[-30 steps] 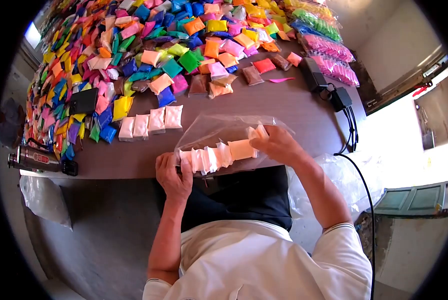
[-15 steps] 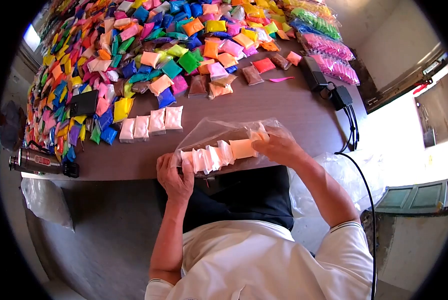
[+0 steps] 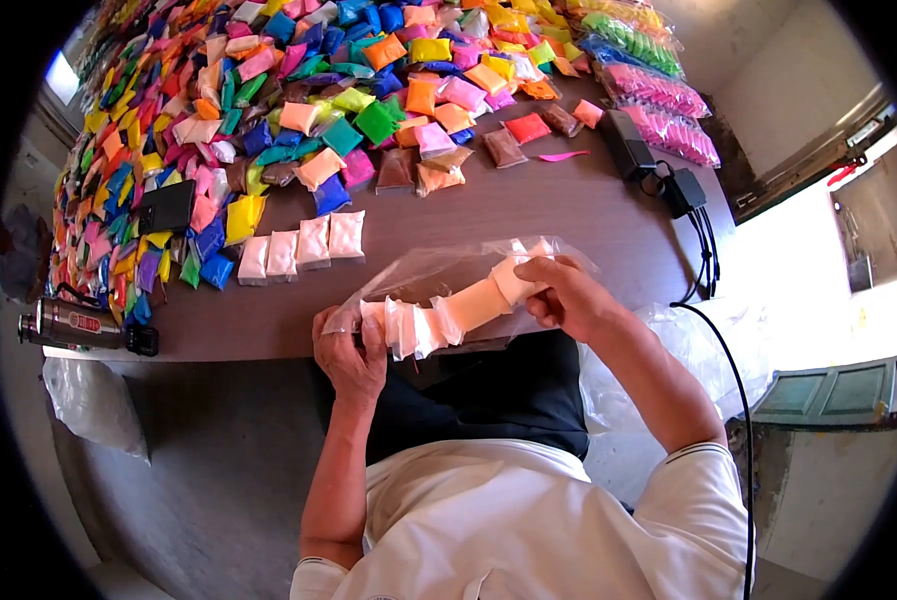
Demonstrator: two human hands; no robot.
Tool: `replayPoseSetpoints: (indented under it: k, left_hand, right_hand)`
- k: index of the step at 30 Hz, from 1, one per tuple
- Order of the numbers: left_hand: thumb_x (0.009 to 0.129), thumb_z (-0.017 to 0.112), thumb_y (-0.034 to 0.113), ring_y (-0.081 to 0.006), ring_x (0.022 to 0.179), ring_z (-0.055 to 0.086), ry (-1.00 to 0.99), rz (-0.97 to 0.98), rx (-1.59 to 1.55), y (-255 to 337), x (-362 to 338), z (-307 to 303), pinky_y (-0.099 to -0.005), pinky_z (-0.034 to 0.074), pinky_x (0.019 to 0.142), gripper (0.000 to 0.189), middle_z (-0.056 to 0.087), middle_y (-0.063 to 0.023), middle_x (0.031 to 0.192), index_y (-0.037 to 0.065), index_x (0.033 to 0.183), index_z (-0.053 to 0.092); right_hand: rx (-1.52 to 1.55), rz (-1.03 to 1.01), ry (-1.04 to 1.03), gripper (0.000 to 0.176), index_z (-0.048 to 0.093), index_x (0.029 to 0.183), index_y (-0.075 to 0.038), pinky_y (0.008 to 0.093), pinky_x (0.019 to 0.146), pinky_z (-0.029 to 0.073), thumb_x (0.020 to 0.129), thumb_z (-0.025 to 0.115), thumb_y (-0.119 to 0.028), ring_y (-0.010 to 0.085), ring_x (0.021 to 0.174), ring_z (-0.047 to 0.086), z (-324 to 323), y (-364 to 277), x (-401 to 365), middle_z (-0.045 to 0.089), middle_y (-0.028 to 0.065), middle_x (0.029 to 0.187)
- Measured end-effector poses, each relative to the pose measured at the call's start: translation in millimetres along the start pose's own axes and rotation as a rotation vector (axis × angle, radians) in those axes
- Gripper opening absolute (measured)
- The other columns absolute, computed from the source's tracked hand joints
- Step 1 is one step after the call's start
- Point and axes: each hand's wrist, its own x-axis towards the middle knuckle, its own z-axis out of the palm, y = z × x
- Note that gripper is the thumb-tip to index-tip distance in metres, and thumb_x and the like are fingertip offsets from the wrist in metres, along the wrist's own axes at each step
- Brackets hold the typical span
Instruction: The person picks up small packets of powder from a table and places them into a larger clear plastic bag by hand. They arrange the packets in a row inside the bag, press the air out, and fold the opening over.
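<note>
Both hands are at a clear plastic bag [image 3: 424, 268] over the table's front edge. A row of peach-coloured packets [image 3: 477, 303] lies along it, overlapping the film in this view. My left hand [image 3: 352, 350] is closed around the left end of the bag and packets, thumb toward me. My right hand [image 3: 571, 298] pinches the packet at the right end, which sits higher than the rest of the row. Just beyond the bag, several pale pink packets [image 3: 314, 242] lie side by side on the brown table [image 3: 509, 210].
A large heap of coloured packets [image 3: 269, 130] covers the back left. Filled bags [image 3: 659, 95] are stacked at the back right, near black adapters [image 3: 629, 147] and cables. A steel flask [image 3: 79, 322] lies at the left edge. A pink plastic tool [image 3: 564, 156] rests beyond my hands.
My right hand has shifted slightly right, and the right end of the packet row has swung up and away from me, stretching the row out. My left hand has stayed nearly in place.
</note>
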Motion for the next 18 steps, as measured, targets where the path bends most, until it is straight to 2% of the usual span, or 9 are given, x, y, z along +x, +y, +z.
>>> replayPoseSetpoints:
  k: [2, 6, 8, 11, 14, 18]
  left_hand:
    - [0.093, 0.055, 0.023, -0.0349, 0.082, 0.06, -0.007, -0.004, -0.015, 0.1, 0.4, 0.1, -0.0429, 0.047, 0.082, 0.025, 0.065, -0.0153, 0.085, 0.0, 0.091, 0.063]
    - [0.093, 0.055, 0.023, -0.0344, 0.08, 0.059, -0.003, 0.003, 0.004, 0.2, 0.2, 0.5, -0.0428, 0.047, 0.081, 0.025, 0.064, -0.015, 0.084, 0.0, 0.091, 0.063]
    - [0.093, 0.055, 0.023, -0.0344, 0.08, 0.059, 0.0, -0.001, 0.005, 0.0, 0.1, 0.7, -0.0429, 0.047, 0.081, 0.024, 0.064, -0.0149, 0.083, 0.0, 0.091, 0.063]
    - [0.093, 0.055, 0.022, -0.0344, 0.08, 0.059, -0.006, -0.001, -0.003, -0.3, 0.7, 0.1, -0.043, 0.047, 0.08, 0.024, 0.063, -0.0145, 0.082, 0.0, 0.091, 0.063]
    - [0.094, 0.055, 0.023, -0.0345, 0.079, 0.059, 0.016, 0.04, -0.014, 0.8, 1.6, 1.0, -0.043, 0.047, 0.079, 0.024, 0.063, -0.0141, 0.082, 0.0, 0.091, 0.062]
    - [0.094, 0.055, 0.024, -0.0342, 0.079, 0.06, -0.012, 0.0, 0.002, 1.0, 0.8, 0.0, -0.0431, 0.047, 0.081, 0.025, 0.063, -0.014, 0.081, 0.0, 0.091, 0.062]
  right_hand:
    - [0.081, -0.047, 0.008, 0.033, 0.058, 0.101, -0.002, 0.0245, 0.044, 0.033, 0.088, 0.064, -0.032, 0.0092, 0.051, 0.045, 0.4, 4.8, -2.4, 0.051, 0.0034, 0.066]
    - [0.14, -0.068, -0.113, 0.032, 0.055, 0.107, 0.0, 0.0245, 0.047, 0.038, 0.091, 0.058, -0.028, 0.0117, 0.05, 0.048, 2.9, 12.2, -7.2, 0.053, 0.0061, 0.067]
    - [0.092, -0.134, -0.09, 0.037, 0.056, 0.103, 0.0, 0.0253, 0.045, 0.038, 0.088, 0.064, -0.033, 0.0112, 0.051, 0.049, 3.8, 17.7, -3.2, 0.056, 0.0069, 0.071]
    - [0.098, -0.159, -0.095, 0.038, 0.055, 0.105, 0.001, 0.0265, 0.047, 0.041, 0.089, 0.064, -0.031, 0.0129, 0.053, 0.052, 2.8, 15.3, -2.7, 0.058, 0.0082, 0.074]
    - [0.215, -0.092, -0.192, 0.036, 0.054, 0.106, 0.002, 0.0272, 0.048, 0.043, 0.089, 0.064, -0.029, 0.0138, 0.055, 0.054, 3.5, 14.4, -9.8, 0.059, 0.009, 0.075]
    - [0.205, -0.048, -0.195, 0.031, 0.056, 0.103, 0.0, 0.0272, 0.05, 0.044, 0.09, 0.063, -0.028, 0.0148, 0.056, 0.054, 9.5, 22.7, -1.9, 0.061, 0.0092, 0.078]
